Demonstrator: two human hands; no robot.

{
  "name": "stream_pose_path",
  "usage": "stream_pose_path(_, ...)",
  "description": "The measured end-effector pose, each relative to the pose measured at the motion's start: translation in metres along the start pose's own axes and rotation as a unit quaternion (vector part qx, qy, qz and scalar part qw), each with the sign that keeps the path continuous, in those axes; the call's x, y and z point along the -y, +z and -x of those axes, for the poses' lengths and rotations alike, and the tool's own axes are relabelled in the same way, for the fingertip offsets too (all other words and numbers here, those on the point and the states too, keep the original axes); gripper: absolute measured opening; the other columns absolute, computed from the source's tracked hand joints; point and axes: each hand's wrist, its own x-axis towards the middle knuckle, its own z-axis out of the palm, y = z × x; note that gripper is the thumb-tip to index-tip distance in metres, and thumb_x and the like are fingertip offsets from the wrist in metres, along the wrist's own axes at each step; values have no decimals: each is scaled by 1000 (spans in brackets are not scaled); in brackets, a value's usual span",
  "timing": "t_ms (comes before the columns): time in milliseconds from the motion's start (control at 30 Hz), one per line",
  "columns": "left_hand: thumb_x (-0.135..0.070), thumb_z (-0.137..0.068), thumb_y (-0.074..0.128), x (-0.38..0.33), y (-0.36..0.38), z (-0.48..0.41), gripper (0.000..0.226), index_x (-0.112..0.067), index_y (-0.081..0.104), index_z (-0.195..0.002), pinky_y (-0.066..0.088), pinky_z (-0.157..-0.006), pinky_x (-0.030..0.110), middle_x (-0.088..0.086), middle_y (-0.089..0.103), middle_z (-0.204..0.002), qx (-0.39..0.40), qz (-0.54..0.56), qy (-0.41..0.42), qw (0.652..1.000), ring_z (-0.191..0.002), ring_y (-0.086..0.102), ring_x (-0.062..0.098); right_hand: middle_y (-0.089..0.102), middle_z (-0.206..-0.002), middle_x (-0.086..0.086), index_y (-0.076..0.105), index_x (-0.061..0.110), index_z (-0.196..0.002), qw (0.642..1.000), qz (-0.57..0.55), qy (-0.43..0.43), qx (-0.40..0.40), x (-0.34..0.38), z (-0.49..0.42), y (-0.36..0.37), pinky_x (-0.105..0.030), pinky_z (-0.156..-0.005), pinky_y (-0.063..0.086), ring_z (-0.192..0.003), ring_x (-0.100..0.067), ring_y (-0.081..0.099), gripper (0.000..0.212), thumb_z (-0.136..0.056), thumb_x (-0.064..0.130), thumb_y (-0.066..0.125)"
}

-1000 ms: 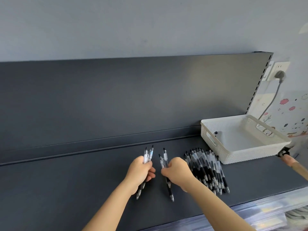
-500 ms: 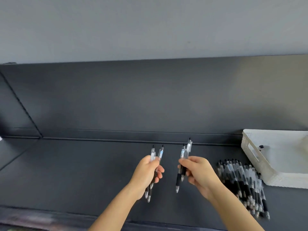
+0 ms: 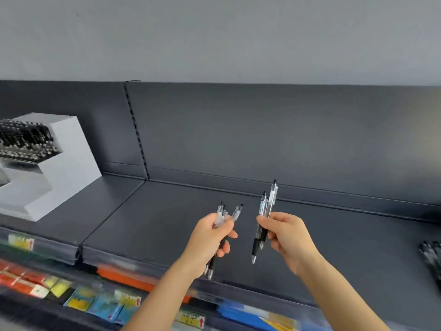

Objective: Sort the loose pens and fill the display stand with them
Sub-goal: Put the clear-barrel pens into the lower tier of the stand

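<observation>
At the far left of the dark grey metal shelf (image 3: 358, 247) a white stepped display stand (image 3: 71, 168) is seen, its upper tier packed with rows of black-tipped pens (image 3: 23, 142). Above the middle of the shelf, a small bunch of clear-barrelled pens (image 3: 222, 215) is enclosed in the curled grip of the left hand (image 3: 210, 237), and just beside it a few matching pens (image 3: 262, 209) are pinched nearly upright in the grip of the right hand (image 3: 288, 237). A heap of loose black-and-clear pens (image 3: 432, 259) is cut off at the shelf's right edge.
</observation>
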Motion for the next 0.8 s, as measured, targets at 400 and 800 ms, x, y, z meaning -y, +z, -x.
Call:
stream_pose_path(400,-8,-87,62,32,-230,22,20,-6,56,-105,30,-42,21,18,64,-88,-138,31,-13,990,-50,48,12,39,-56,-1,55,-6,-77,996,14,-92,-3,18,-9,243,-31,-55,32,-59,-18,32,29,-87,19,65)
stream_pose_path(800,-8,-85,61,48,-414,-2,10,0,56,-85,23,-40,23,6,42,-60,-281,-11,24,959,-45,29,14,32,-59,-3,39,10,-61,980,34,-169,98,40,-57,433,-31,-55,25,-60,-20,27,37,-87,18,64)
